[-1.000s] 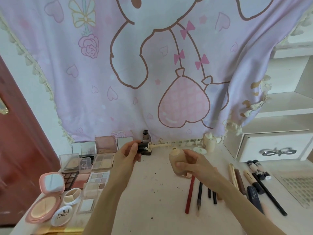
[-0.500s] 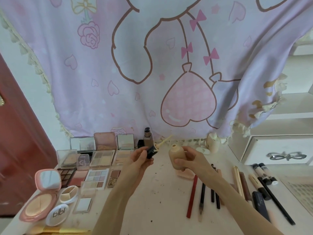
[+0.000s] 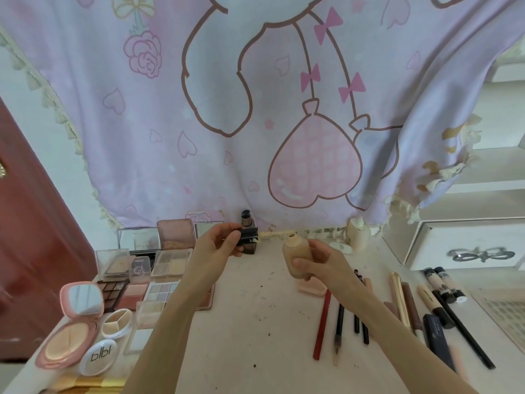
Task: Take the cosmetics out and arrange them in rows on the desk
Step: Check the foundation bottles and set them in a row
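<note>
My right hand (image 3: 321, 263) grips an open beige foundation bottle (image 3: 297, 255), held upright above the desk (image 3: 250, 322). My left hand (image 3: 218, 245) pinches the bottle's black cap (image 3: 250, 236); its cream wand (image 3: 277, 234) points right, level with the bottle's mouth and just left of it. Open palettes (image 3: 167, 260) and compacts (image 3: 71, 322) lie in rows on the left. Pencils (image 3: 338, 322) and tubes (image 3: 443, 288) lie in a row on the right.
A dark bottle (image 3: 246, 223) and a cream bottle (image 3: 358, 234) stand at the back under the pink curtain (image 3: 255, 109). A white drawer unit (image 3: 466, 243) stands at the right, a red door (image 3: 37, 237) at the left. A pink sponge (image 3: 311, 287) lies below my right hand.
The cap's wand has swung from tilted upward to level, its tip near the bottle's mouth. The view has shifted slightly.
</note>
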Tool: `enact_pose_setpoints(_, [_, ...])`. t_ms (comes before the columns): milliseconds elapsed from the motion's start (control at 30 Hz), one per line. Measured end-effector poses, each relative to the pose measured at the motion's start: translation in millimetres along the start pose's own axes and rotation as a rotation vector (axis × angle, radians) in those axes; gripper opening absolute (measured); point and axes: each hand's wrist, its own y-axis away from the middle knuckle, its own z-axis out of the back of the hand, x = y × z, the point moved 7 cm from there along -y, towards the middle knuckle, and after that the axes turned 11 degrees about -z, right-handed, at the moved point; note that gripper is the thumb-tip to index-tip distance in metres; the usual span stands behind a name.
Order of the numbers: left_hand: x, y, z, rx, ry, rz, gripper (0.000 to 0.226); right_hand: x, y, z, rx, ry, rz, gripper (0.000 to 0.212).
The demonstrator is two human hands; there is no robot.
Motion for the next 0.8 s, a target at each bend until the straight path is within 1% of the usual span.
enact_pose_setpoints(467, [-17, -1, 8, 0.065, -0.177, -0.048, 0.016, 5, 8, 3, 0.015, 0.006, 0.028, 0.034])
enact_pose_setpoints(667, [-39, -6, 19, 0.022, -0.147, -0.097, 0.016, 6, 14, 2, 0.0, 0.049, 0.039, 0.034])
enact_pose_setpoints(800, [-53, -10, 17, 0.057, -0.217, -0.14, 0.017, 9, 19, -1, 0.007, 0.064, 0.055, 0.034])
